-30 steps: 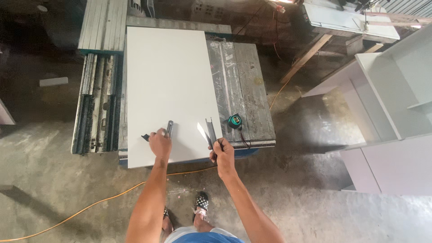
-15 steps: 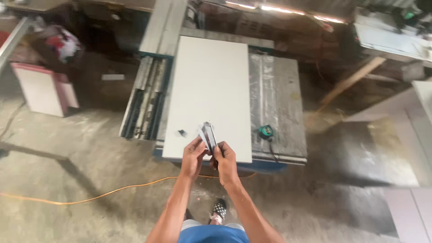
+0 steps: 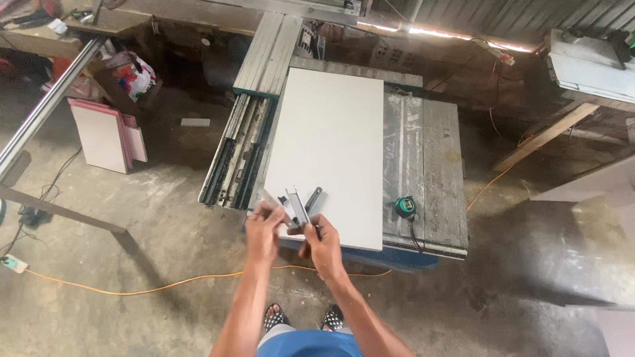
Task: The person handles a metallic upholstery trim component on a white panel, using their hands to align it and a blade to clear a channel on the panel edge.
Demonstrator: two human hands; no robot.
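The left hand (image 3: 263,228) and the right hand (image 3: 323,239) now meet over the near edge of the white panel (image 3: 331,152), where a second ago they were apart, each with its own piece. Both are closed around a cluster of grey metal hardware pieces (image 3: 296,206), the left pinching the left-hand strip, the right gripping the darker one from below; the exact kind of fitting is too small to tell. So the pieces have been brought together and lifted just above the panel, which lies flat on the worktop (image 3: 423,158). A green tape measure (image 3: 404,206) sits untouched to the right, and an orange cable (image 3: 132,287) crosses the floor.
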